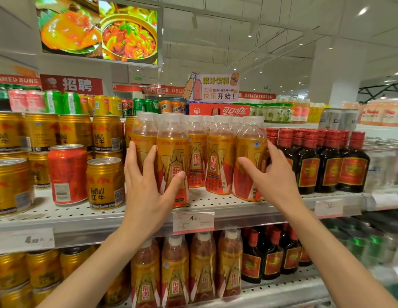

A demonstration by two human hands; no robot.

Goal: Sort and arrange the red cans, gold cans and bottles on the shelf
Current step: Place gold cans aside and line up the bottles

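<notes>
A group of gold-and-red labelled bottles with white caps [198, 156] stands in the middle of the white perforated shelf [215, 204]. My left hand [146, 185] wraps the front left bottle [173, 152], fingers spread around its label. My right hand [271, 174] presses against the rightmost bottle [251, 161], thumb in front and fingers behind its right side. To the left, a single red can [67, 174] stands among gold cans [105, 183], with more gold cans [75, 132] stacked behind.
Dark bottles with red caps [327, 161] stand close to the right of the group. The shelf below holds more gold cans [26, 272], labelled bottles [186, 267] and dark bottles [271, 256]. Price tags [193, 222] line the shelf edge. Mixed cans fill the top shelf [82, 105].
</notes>
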